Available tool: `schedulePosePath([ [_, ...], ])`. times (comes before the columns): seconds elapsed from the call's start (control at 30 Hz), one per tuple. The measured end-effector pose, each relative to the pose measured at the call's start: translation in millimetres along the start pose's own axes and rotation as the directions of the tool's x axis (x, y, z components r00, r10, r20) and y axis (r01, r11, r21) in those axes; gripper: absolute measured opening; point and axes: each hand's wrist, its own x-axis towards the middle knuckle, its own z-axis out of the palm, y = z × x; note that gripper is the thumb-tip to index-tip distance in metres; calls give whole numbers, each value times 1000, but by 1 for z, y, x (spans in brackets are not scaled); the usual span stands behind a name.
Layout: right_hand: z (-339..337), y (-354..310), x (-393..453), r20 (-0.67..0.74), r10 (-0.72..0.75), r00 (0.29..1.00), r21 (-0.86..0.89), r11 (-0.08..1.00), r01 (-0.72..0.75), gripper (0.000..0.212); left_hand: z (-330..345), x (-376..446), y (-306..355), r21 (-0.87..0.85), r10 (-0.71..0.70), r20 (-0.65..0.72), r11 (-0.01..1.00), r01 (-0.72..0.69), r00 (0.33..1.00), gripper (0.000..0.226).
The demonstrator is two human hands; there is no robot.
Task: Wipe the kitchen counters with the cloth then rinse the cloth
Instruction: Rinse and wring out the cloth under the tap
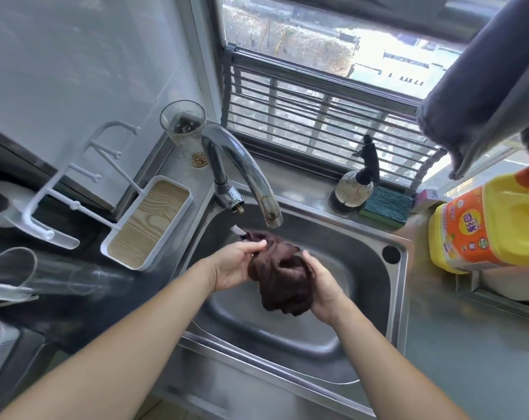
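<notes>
The palm of the left hand (pixel 236 265) and the fingertips of the right hand (pixel 323 286) are hidden by the bunched cloth (pixel 282 277) held between them. Part of the sink (pixel 363 237) floor beneath the hands is covered by them and the cloth. Whether water is running from the tap (pixel 242 168) above the hands cannot be told. To the right of the right hand, the yellow bottle (pixel 487 222) is cut off by the picture's edge, and its label print is too small to be read. To the left of the left hand, the lying glass (pixel 35 274) is blurred and partly cut off. The grey towel (pixel 484 95) hanging at upper right is also cropped.
</notes>
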Motion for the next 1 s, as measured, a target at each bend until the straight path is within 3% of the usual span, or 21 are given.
schedulePosePath([
  [0.1,-11,-7,1,-199,-215,956,-114,974,195,26,-8,-2,-2,283,11,-192,958,45,981,27],
  [0.13,-15,-11,-2,-267,-284,921,-211,950,232,24,-12,-4,-2,404,23,-229,912,74,973,27],
  [0.2,-19,-18,-11,-332,-364,870,-362,901,239,40,-24,-5,-2,537,94,-272,841,70,958,28],
  [0.27,-28,-22,-15,-323,-395,860,-382,886,264,62,-36,0,-1,591,210,-300,807,8,931,30],
  [0.33,-37,-23,-15,-263,-423,867,-353,879,321,70,-41,3,0,695,316,-289,719,-29,903,30],
  [0.47,-45,-29,-16,-243,-452,858,-240,885,398,45,-45,7,-1,817,429,-362,574,60,828,39],
  [0.53,-49,-29,-16,-270,-453,850,-265,883,387,32,-47,8,0,809,485,-412,584,65,771,43],
  [0.7,-68,-27,-11,-296,-550,781,-663,707,247,27,-50,6,2,682,503,-572,730,36,648,28],
  [0.77,-72,-30,-11,-302,-532,791,-709,680,187,22,-50,2,0,748,565,-499,664,-3,658,19],
  [0.83,-73,-35,-12,-223,-491,842,-745,643,178,8,-51,-3,2,843,628,-326,531,-83,707,12],
  [0.87,-75,-38,-11,-158,-466,871,-793,585,170,17,-53,-3,2,875,636,-251,472,-110,730,11],
  [0.93,-74,-45,-15,-49,-376,925,-935,342,90,35,-52,-6,4,925,624,-158,365,-107,765,12],
  [1.0,-70,-52,-18,43,-309,950,-993,92,74,45,-51,-8,8,973,609,-78,220,-73,789,32],
])
